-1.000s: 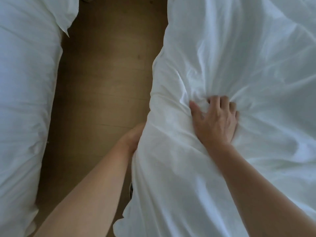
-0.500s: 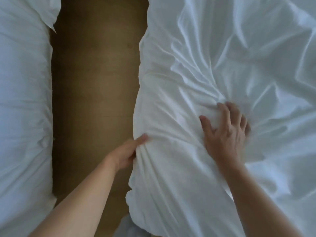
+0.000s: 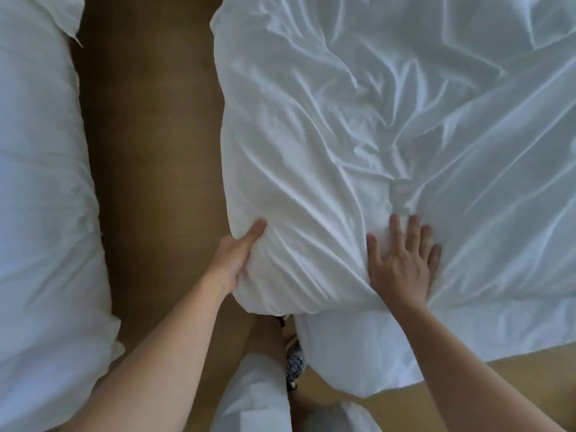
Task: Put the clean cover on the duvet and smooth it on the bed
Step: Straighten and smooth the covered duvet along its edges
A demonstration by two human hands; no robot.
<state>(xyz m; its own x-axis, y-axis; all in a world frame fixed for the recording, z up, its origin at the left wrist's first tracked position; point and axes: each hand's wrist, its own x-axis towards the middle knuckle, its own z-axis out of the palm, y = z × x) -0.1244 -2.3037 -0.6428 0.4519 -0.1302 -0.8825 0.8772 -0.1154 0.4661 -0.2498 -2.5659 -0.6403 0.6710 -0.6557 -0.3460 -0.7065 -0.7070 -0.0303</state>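
As the wrinkled duvet [image 3: 327, 126] lies right of the floor [image 3: 149, 151], I see the left hand [image 3: 237, 260] gripping its floor-side corner, the right hand [image 3: 402, 263] pressing it flat, fingers spread, farther from the floor.

Brown wooden floor [image 3: 149, 151] runs as a strip beyond the left hand [image 3: 232, 260]. Further left of that hand lies a second bed [image 3: 40, 213] in white linen. Floor below the right hand [image 3: 402, 263] appears lighter.

Soft, cool light is brightest on the duvet [image 3: 389, 126], whose creases cast gentle shadows. The floor [image 3: 149, 157] lies dim. Wide-angle bending curves the edges, and detail is slightly soft.
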